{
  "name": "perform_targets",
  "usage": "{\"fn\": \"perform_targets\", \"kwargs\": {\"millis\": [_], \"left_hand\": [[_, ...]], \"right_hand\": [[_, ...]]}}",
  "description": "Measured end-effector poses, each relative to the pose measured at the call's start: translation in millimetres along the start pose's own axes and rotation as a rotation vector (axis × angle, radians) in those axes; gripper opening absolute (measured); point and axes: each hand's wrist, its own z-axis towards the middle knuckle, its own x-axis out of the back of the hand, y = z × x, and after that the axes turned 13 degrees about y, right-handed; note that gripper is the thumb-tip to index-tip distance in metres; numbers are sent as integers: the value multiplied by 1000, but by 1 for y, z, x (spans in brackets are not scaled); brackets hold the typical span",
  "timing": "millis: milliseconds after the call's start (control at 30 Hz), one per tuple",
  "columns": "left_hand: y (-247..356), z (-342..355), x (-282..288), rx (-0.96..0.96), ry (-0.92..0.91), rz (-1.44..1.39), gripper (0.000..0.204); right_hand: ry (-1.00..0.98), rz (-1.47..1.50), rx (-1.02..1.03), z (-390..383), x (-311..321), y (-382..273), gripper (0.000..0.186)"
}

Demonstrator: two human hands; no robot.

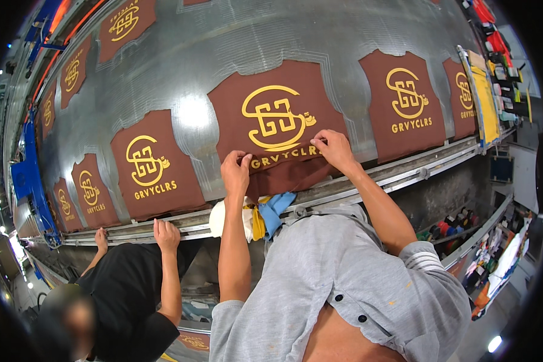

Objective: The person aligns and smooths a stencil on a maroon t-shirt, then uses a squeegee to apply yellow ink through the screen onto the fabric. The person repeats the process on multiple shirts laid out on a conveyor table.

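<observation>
In front of me a brown-red shirt panel (317, 93) with a yellow print lies on the grey metal table (259, 51). My left hand (236, 174) pinches the panel near its lower left side, fingers closed on the cloth. Level with the print's lower line, my right hand (336, 151) pinches the same panel on the right. Between my hands the bottom edge is raised and bunched, and a loose fold of cloth hangs below the print towards the table's near rail (380, 175).
More printed panels (401, 108) lie along the table on both sides. White, yellow and blue rags (276, 211) hang by the rail before me. To my left a person in black (130, 283) has both hands at the rail. A yellow screen frame (484, 99) stands at the right.
</observation>
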Motion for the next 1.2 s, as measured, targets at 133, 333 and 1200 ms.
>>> {"fn": "perform_targets", "kwargs": {"millis": [133,333,1200], "left_hand": [[-13,0,2,80,-14,-51,18],[-9,6,-1,80,-5,-121,19],[-71,-43,111,538,-591,-966,18]], "right_hand": [[-89,-2,-8,7,-1,-1,20],[-97,13,-48,6,9,5,19],[-1059,850,-277,-33,13,-119,18]]}}
